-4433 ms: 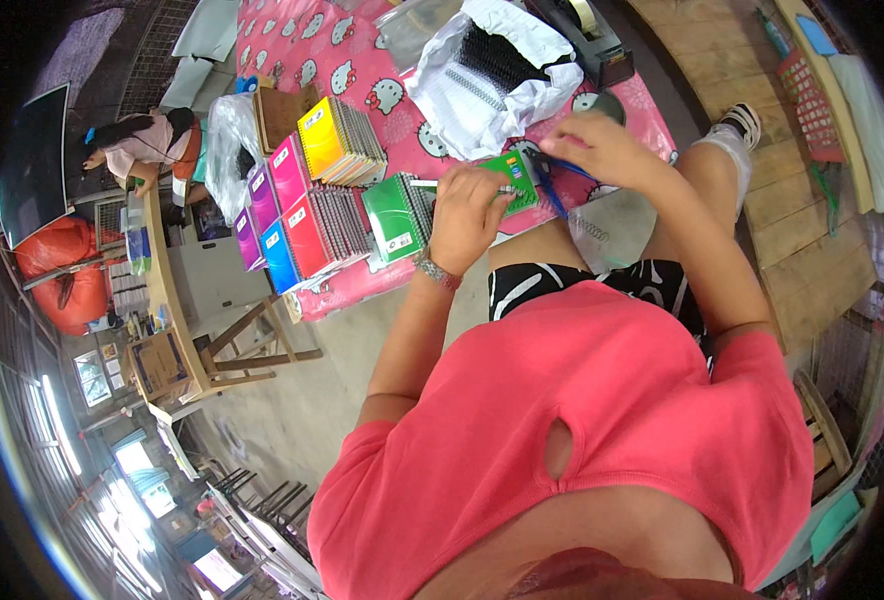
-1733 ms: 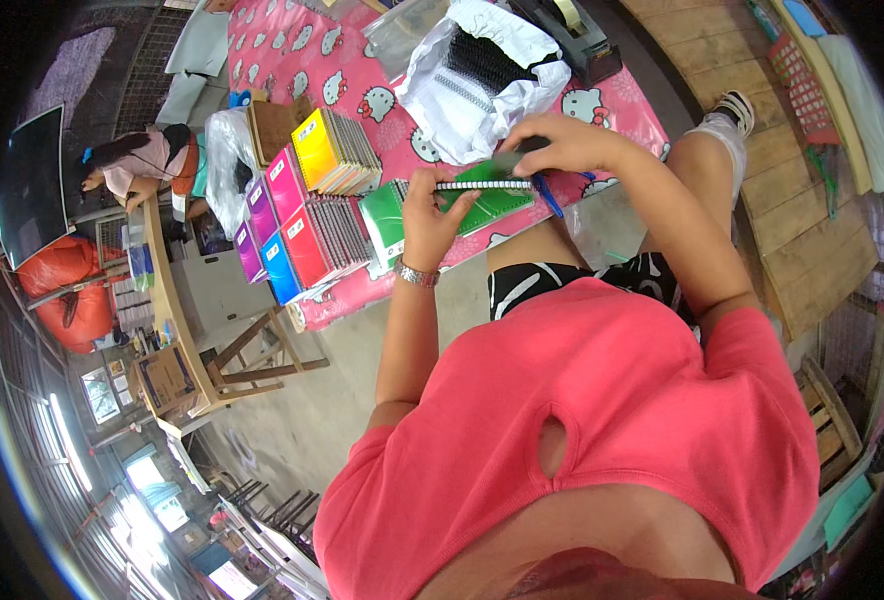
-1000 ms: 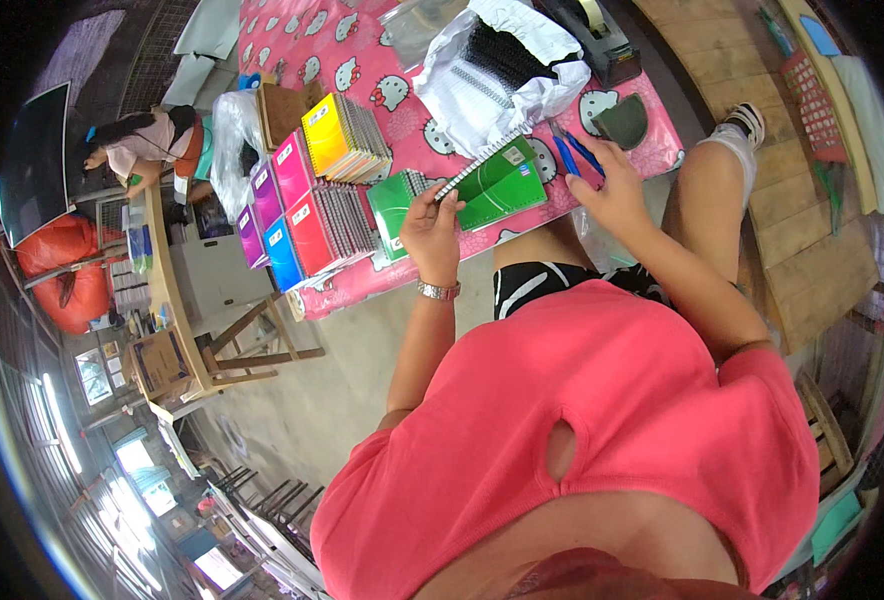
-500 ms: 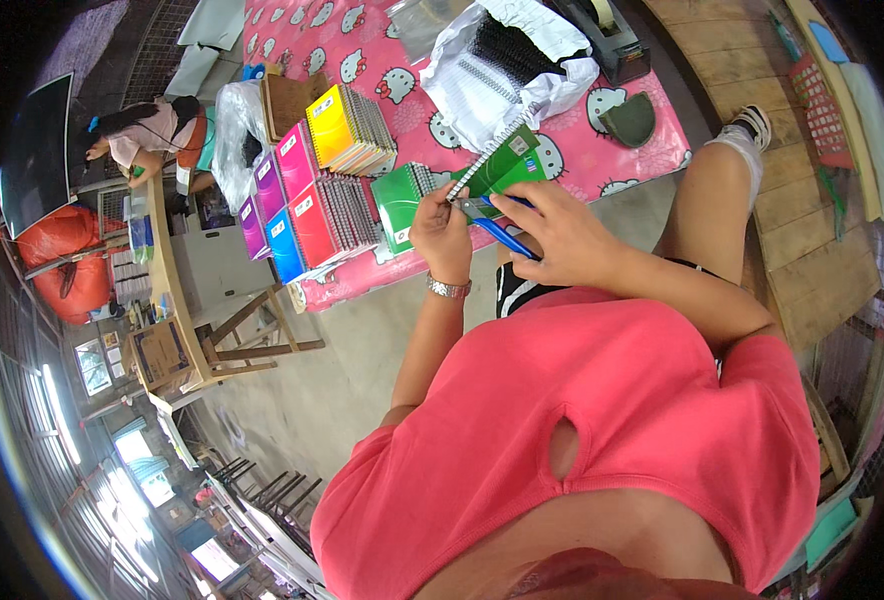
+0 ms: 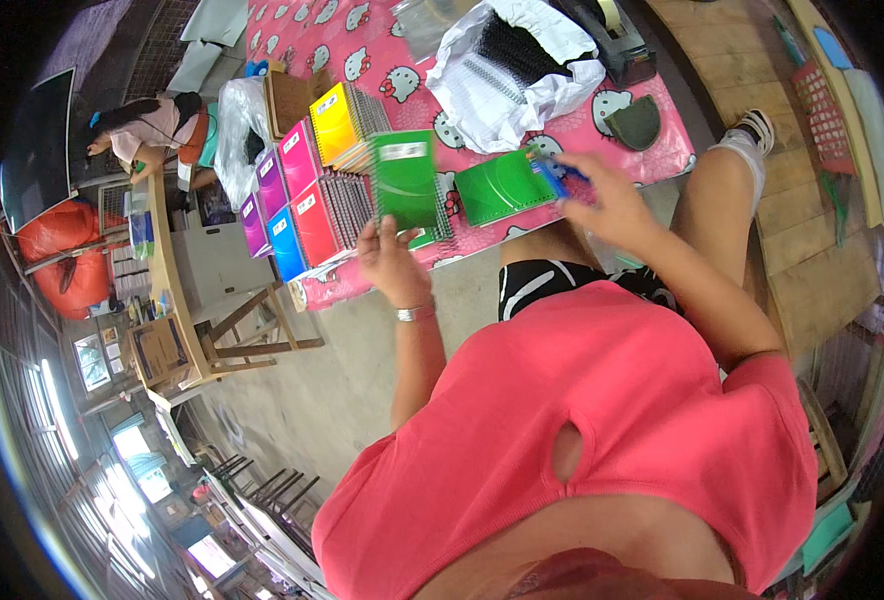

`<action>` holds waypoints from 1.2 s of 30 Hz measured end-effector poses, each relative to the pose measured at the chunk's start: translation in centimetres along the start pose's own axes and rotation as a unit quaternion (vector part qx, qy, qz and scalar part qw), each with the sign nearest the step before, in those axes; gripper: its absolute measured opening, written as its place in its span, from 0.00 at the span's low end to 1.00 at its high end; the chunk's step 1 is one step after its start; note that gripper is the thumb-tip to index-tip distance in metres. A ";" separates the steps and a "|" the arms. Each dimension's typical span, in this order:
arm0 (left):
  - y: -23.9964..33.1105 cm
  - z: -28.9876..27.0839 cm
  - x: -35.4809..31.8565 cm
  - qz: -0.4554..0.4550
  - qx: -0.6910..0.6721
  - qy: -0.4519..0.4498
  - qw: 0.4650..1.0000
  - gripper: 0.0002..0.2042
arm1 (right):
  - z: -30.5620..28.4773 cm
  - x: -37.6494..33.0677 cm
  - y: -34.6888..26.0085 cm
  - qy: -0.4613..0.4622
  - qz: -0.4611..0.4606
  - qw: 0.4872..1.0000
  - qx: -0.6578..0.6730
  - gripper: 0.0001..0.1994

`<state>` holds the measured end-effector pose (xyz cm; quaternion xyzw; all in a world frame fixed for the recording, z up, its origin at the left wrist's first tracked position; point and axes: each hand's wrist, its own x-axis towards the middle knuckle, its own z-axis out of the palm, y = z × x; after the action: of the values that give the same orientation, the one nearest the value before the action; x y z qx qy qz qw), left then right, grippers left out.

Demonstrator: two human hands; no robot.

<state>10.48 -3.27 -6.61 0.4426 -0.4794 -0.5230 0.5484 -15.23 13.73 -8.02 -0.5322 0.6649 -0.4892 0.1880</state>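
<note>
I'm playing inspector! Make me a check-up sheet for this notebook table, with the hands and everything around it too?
Surface: pink patterned table cover, shiny.
Job's things: raised green spiral notebook, blurred; flat green spiral notebook, lying on the cover; blue-handled metal tool.
Clutter: grouped yellow, pink, red, blue and purple spiral notebooks; crumpled white paper around black coils; black tape dispenser; dark green half-round object.
Hands: left hand holds the raised notebook near its lower end; right hand holds the tool beside the flat notebook.
Cables: nothing seen.
Surroundings: another person at left; brown cardboard box; red plastic basket at right.
</note>
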 end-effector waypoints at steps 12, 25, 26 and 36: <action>-3.4 -5.5 0.6 0.016 0.252 0.053 0.966 0.17 | 2.9 12.6 1.8 0.055 -0.074 0.986 -0.140 0.10; -1.5 -1.4 -0.3 0.242 0.455 -0.057 0.855 0.15 | 8.0 19.8 6.9 -0.056 0.062 0.942 -0.325 0.12; -0.5 0.8 -1.0 0.323 0.464 -0.134 0.814 0.13 | 7.8 19.6 6.6 -0.057 0.065 0.942 -0.326 0.12; -1.1 8.2 -3.3 0.397 0.439 -0.447 0.671 0.12 | -3.0 13.0 0.8 0.051 -0.015 0.986 0.160 0.16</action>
<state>2.28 0.07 -6.66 0.1135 -0.9720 -0.1198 0.1671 -22.67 3.45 -3.87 -0.4796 0.5784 -0.6187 0.2293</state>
